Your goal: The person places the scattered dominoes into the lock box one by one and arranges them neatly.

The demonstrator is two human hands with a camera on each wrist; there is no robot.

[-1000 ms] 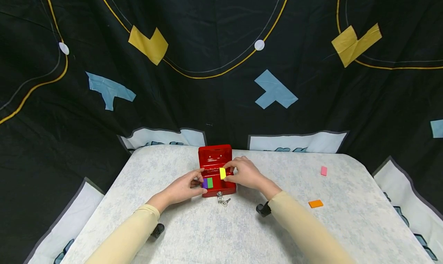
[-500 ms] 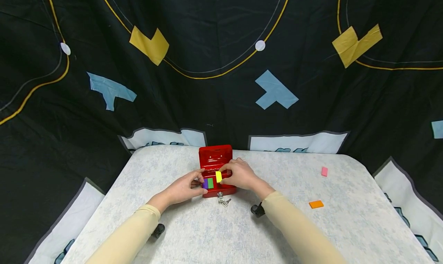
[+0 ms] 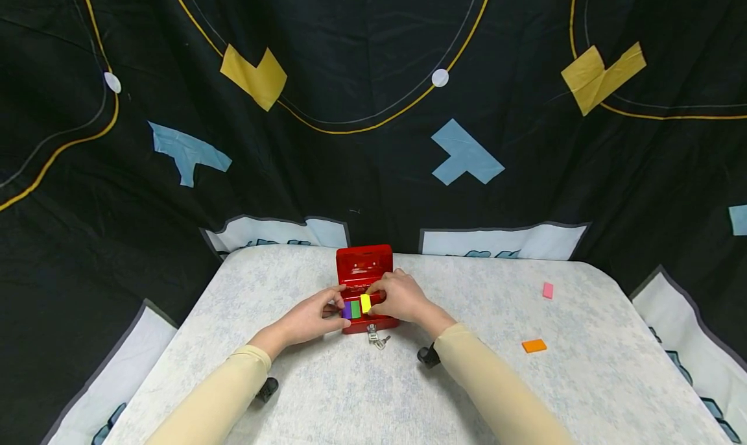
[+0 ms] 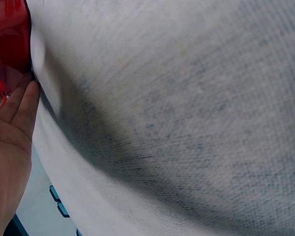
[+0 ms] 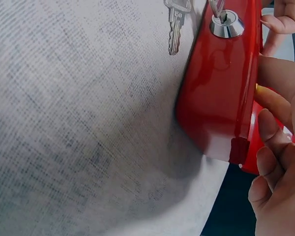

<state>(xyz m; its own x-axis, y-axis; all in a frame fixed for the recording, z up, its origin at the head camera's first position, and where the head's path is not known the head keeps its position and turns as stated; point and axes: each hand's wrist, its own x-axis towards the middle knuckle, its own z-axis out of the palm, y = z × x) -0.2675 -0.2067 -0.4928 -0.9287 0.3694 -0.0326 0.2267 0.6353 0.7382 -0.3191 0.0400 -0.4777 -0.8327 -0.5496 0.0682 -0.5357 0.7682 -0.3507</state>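
Note:
A small red cash box [image 3: 364,259] stands at the table's far middle with its lid raised. Inside, at the left end, a purple block [image 3: 347,311] and a green block [image 3: 355,309] lie side by side. My right hand [image 3: 405,299] pinches a yellow block [image 3: 366,303] between thumb and fingers, low over the box and just right of the green block. With thumb and fingers round its left end, my left hand [image 3: 309,316] holds the box. In the left wrist view, its fingers [image 4: 23,105] touch the red side. Keys [image 5: 175,24] hang from the front lock [image 5: 226,23].
To the right on the pale tablecloth [image 3: 327,393] lie a pink block [image 3: 548,290] and an orange block [image 3: 533,346]. A black cloth backdrop [image 3: 362,172] hangs behind the table's far edge.
My right hand has brought the yellow block left and down, closer to the green one. The left hand and the box have stayed in place.

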